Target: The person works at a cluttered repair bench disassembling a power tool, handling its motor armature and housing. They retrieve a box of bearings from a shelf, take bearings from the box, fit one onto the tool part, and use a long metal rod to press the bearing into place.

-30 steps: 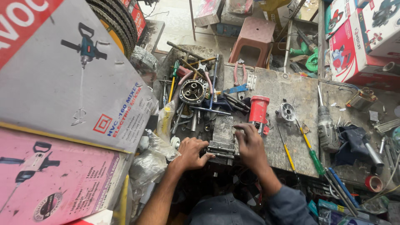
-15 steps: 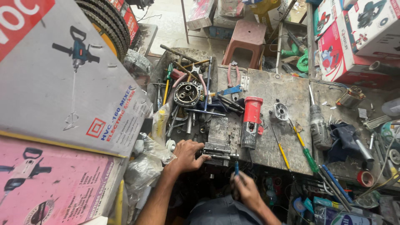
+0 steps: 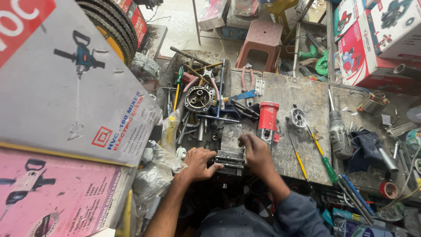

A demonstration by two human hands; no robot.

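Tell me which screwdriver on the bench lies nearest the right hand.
The slim yellow-handled screwdriver, lying just right of the right hand. The green-handled screwdriver with the yellow shaft section lies farther right, beside the grey power drill.

At the near edge of our workbench (image 3: 307, 92) sits a vise (image 3: 231, 151), our left hand (image 3: 198, 163) at its left side, right hand (image 3: 256, 151) on its right. Just behind the right hand lies a motor housing (image 3: 267, 120); a drill (image 3: 339, 131) lies further right.

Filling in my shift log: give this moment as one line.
left hand: on bench vise | right hand: on vise top | red power tool: lying beside
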